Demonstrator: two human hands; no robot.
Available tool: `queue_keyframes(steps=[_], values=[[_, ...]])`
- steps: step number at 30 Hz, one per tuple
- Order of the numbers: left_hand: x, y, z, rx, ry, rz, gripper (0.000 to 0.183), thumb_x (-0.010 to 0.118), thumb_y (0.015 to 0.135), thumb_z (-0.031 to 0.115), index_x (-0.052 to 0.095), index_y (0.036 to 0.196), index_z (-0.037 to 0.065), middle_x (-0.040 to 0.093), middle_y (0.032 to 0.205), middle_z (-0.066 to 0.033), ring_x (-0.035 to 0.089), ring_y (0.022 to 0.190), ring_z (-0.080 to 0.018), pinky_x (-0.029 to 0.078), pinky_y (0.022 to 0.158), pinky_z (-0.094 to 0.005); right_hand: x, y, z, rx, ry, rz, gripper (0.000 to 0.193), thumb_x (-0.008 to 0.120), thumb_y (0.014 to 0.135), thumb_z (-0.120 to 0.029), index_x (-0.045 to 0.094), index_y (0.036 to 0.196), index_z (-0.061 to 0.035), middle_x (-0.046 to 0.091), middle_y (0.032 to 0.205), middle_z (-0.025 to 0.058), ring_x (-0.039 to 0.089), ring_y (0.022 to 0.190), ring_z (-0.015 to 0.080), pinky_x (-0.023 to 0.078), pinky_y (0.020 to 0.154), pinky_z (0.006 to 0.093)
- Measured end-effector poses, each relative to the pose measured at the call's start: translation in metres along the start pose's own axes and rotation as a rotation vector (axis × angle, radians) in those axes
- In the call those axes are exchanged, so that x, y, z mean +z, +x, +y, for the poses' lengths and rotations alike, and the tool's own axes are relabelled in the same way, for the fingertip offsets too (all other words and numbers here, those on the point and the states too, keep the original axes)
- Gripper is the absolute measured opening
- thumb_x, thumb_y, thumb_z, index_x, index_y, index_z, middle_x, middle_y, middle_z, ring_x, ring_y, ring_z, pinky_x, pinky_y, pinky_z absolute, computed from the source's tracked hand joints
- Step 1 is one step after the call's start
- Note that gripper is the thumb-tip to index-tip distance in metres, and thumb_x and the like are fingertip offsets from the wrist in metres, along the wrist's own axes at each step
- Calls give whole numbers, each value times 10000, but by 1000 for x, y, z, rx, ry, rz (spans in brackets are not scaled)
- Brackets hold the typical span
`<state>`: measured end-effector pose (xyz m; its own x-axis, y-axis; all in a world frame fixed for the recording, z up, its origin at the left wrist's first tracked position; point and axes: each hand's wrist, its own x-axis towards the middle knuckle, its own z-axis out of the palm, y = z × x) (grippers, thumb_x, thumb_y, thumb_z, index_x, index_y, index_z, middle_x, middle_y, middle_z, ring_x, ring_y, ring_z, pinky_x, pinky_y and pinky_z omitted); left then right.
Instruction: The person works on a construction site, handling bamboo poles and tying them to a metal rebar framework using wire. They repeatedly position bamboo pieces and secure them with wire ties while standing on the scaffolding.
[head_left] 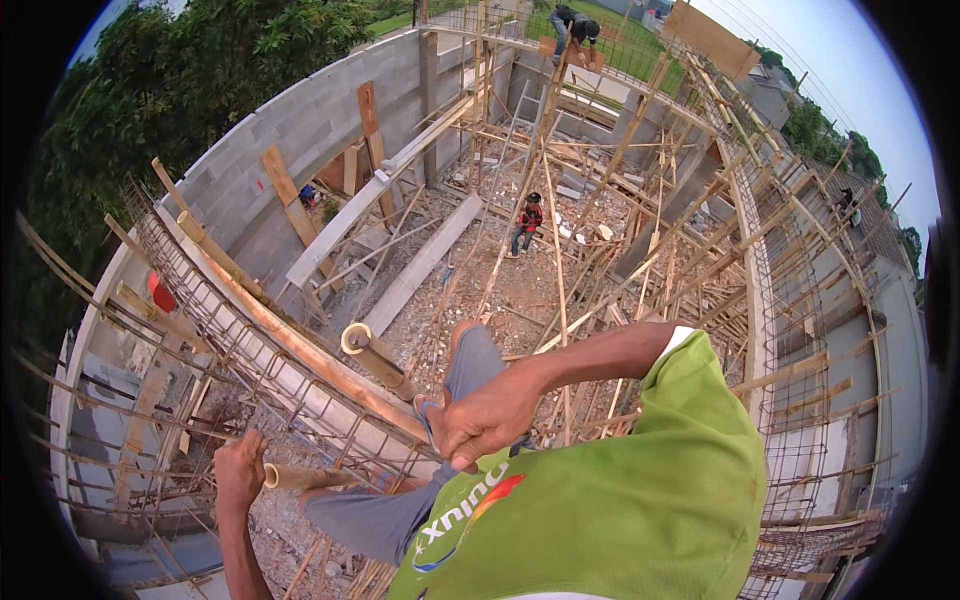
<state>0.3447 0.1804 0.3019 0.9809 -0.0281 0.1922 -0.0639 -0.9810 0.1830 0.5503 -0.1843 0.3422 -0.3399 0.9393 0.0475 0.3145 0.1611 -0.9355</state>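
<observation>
My left hand [240, 468] is closed around the end of a short bamboo pole [305, 477] that lies across the rebar cage [230, 330] of a beam. My right hand [485, 418] is curled into a fist in front of my green shirt, close to my bent knee in grey trousers [470, 362] and a blue sandal strap [424, 412]. I cannot make out anything inside that fist. A second, thicker bamboo pole [372, 355] with an open hollow end sticks up just left of my knee.
Far below lies a rubble floor crossed by bamboo props and planks [420, 262]. A person in a red shirt [528, 218] sits down there. Another person [575, 28] bends over at the far wall top. Grey block walls [310, 120] and a ladder [512, 130] stand behind.
</observation>
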Motion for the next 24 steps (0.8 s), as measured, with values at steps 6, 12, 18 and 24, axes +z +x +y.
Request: queue_keyframes(steps=[6,12,18,24], values=[[21,9,73,130,-265,-23,140,616,878,51,511,787,35,573,678,-164,578,579,-371,421,510,-433,-79,-70,76,233,383,941,304,586,969,-236,669,833,22,471,549,-29,410,495,48,324,449,233],[-9,17,28,-37,-18,185,165,599,879,18,475,772,34,539,632,-159,555,553,-358,400,508,-444,55,-23,98,328,-56,66,387,506,1020,-259,608,794,38,618,717,110,589,707,201,469,705,370],[31,-17,4,-14,-40,-1,176,608,892,65,477,775,52,545,635,-179,558,561,-379,390,511,-468,-46,-31,2,31,258,477,405,500,1042,-315,461,732,-57,340,621,-60,317,543,32,249,457,244],[-15,21,31,87,97,148,154,635,821,45,490,776,65,539,665,-127,573,581,-325,402,495,-426,-10,-70,142,290,-94,637,429,507,1035,-338,612,770,-17,389,560,-41,377,513,61,309,463,285]])
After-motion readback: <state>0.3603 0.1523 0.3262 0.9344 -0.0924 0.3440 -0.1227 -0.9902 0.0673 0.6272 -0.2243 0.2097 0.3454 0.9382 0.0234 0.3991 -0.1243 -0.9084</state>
